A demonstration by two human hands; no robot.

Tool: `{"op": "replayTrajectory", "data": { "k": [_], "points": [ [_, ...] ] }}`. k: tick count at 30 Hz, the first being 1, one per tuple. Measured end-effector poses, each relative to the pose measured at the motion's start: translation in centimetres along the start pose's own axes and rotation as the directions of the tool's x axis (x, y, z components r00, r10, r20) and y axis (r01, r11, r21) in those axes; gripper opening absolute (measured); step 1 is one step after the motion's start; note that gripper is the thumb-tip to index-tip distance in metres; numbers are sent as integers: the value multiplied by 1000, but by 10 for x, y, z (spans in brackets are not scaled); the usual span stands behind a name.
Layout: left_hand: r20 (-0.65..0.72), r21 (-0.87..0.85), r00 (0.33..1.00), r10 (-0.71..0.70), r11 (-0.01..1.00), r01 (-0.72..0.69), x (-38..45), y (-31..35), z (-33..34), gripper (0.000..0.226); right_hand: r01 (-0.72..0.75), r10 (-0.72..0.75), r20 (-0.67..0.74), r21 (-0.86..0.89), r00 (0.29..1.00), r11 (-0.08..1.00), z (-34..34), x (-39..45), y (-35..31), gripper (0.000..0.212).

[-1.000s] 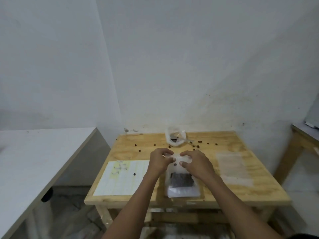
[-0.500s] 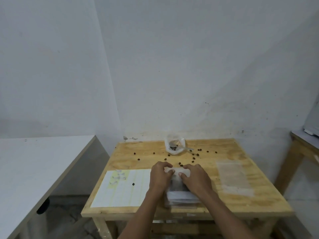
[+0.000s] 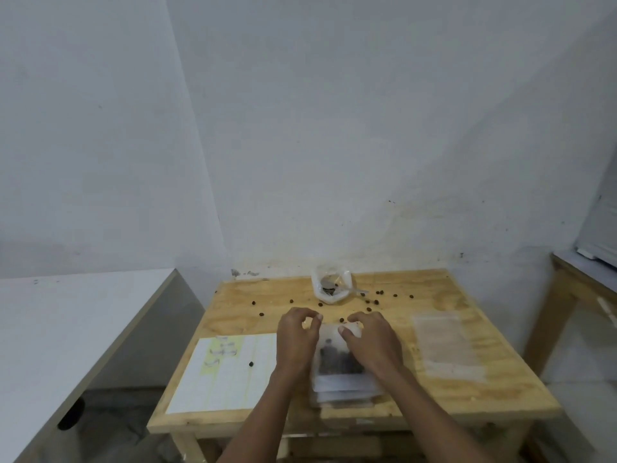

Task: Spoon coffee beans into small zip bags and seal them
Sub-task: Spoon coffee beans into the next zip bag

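A small clear zip bag [image 3: 337, 360] with dark coffee beans in its lower half lies on a stack of filled bags [image 3: 344, 392] near the table's front edge. My left hand [image 3: 295, 339] has thumb and forefinger curled at the bag's top left corner. My right hand [image 3: 372, 339] rests over the top right, with its thumb pressing on the bag's top strip. At the back stands an open plastic bag of beans [image 3: 330, 289] with a spoon [image 3: 357, 291] lying in it. Loose beans [image 3: 372, 300] lie scattered around it.
The wooden table [image 3: 467, 392] also holds a lined paper sheet [image 3: 227, 372] at the left, with one bean on it, and flat empty zip bags [image 3: 445, 345] at the right. A white counter [image 3: 66, 329] stands to the left and another table [image 3: 574, 282] to the right.
The camera has tilted up, so the table sits lower in view. My hands have spread slightly apart along the bag's top, and my left fingers have curled up off it.
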State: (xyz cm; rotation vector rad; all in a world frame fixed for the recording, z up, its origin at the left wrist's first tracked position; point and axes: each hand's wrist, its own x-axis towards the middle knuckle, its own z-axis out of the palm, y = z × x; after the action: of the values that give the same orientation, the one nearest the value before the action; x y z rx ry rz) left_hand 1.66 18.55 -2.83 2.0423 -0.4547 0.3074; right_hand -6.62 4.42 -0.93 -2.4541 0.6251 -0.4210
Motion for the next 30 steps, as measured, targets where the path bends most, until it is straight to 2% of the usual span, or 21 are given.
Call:
{"op": "replayTrajectory", "data": {
  "k": [5, 7, 9, 12, 14, 16, 18, 21, 25, 27, 28, 30],
  "points": [
    [-122, 98, 970, 209, 975, -197, 9, 44, 13, 9, -44, 54, -92, 107, 994, 993, -28, 14, 11, 29],
    [-99, 68, 954, 284, 958, -278, 13, 70, 28, 10, -96, 115, -136, 137, 984, 986, -46, 23, 26, 24],
    [0, 9, 958, 286, 958, -286, 16, 95, 51, 14, -147, 174, -180, 153, 968, 977, -65, 33, 46, 22],
    [280, -3, 953, 113, 993, -116, 14, 126, 93, 29, -251, 271, -197, 124, 942, 960, -89, 43, 81, 23],
    [445, 73, 895, -26, 997, -7, 10, 130, 128, 38, -331, 344, -170, 96, 924, 939, -97, 47, 105, 25],
    [516, 136, 846, -137, 988, 77, 4, 128, 155, 43, -383, 390, -153, 77, 908, 921, -102, 49, 126, 28],
    [531, 198, 815, -231, 969, 146, -1, 125, 174, 47, -417, 422, -127, 65, 898, 907, -102, 50, 143, 30],
    [497, 233, 820, -286, 954, 191, -2, 120, 190, 45, -434, 441, -75, 92, 895, 896, -96, 51, 156, 30],
    [502, 163, 781, -372, 927, 337, 9, 116, 202, 36, -433, 451, -78, 179, 889, 884, -88, 54, 157, 24],
    [483, 105, 768, -421, 898, 426, 12, 117, 201, 24, -429, 461, -76, 261, 884, 865, -89, 55, 159, 23],
    [468, 49, 777, -422, 890, 454, 13, 119, 197, 20, -420, 466, -79, 321, 882, 849, -92, 55, 159, 24],
    [429, -75, 812, -397, 880, 469, 14, 119, 193, 29, -371, 461, -99, 457, 882, 808, -100, 52, 157, 27]
  ]
}}
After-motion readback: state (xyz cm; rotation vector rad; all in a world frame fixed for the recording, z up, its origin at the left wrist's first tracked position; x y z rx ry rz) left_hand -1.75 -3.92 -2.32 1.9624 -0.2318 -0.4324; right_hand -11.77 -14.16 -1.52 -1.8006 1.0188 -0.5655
